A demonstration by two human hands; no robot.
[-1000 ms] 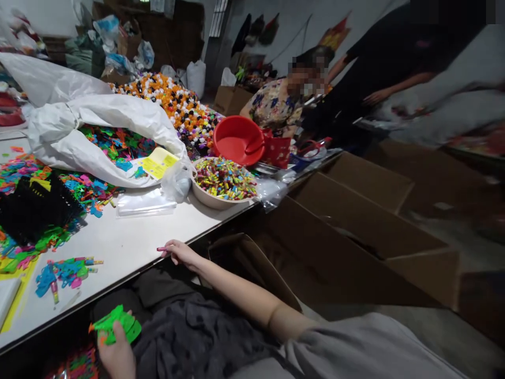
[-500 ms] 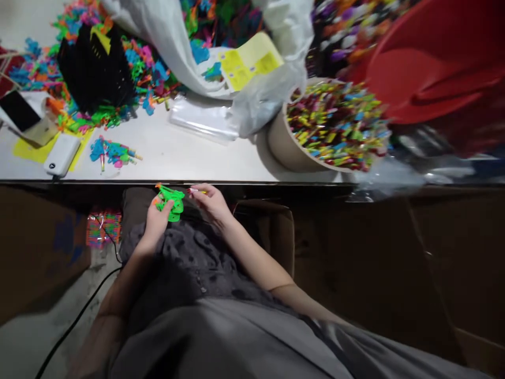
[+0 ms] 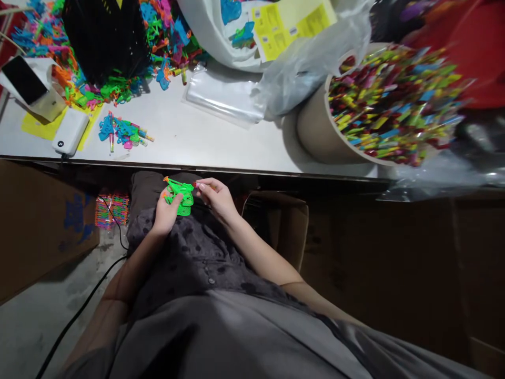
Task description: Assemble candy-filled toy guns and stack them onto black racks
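Over my lap, my left hand (image 3: 167, 215) is closed around green plastic toy pieces (image 3: 186, 201) with mesh-like flat parts and an orange tip at the upper left. My right hand (image 3: 221, 201) pinches a small red-ended stick (image 3: 194, 185) between thumb and fingertips, most of it hidden by the fingers. Its red end is at the right end of the green pieces; whether it has gone in I cannot tell. On the table above lies a small pile of blue, green and pink toys (image 3: 125, 130) with stick-like parts.
A round tub (image 3: 315, 126) full of colourful wrapped sticks (image 3: 386, 105) stands at the right. Clear plastic bags (image 3: 224, 97) lie mid-table. A black basket (image 3: 106, 42) sits among loose toys, near a white power bank (image 3: 71, 132). Below are an open cardboard box (image 3: 294, 221) and a cable (image 3: 79, 310).
The red-ended stick in my right hand has come closer to the green toy pieces. My left hand keeps its hold. The camera view has shifted, bringing the table and tub nearer.
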